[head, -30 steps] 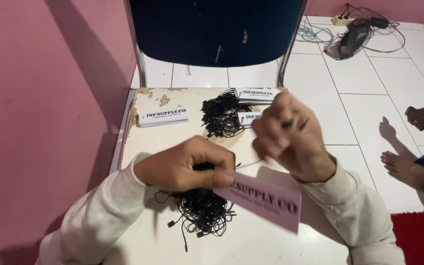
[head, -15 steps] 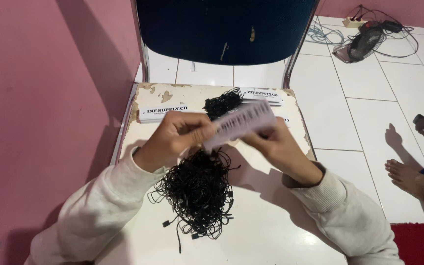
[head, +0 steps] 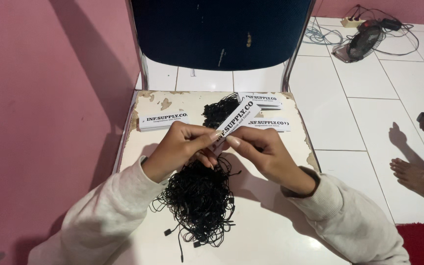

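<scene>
Two hands pinching one white tag [head: 237, 121], left hand [head: 182, 147] and right hand [head: 263, 152] both gripping it, just above the black string pile [head: 199, 198], more tags [head: 163, 120] beyond it

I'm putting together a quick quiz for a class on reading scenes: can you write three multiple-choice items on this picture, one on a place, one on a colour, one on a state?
1. Where does the large pile of cords lie?
A. on the tiled floor
B. on the white table, below the hands
C. on the chair seat

2. What colour are the cords?
A. black
B. red
C. white

3. How is the paper tag held?
A. flat on the table
B. by one hand only
C. between both hands, raised off the table

Answers: 1 B, it lies on the table; 2 A, the pile is black; 3 C, the left hand and right hand both pinch it.
</scene>
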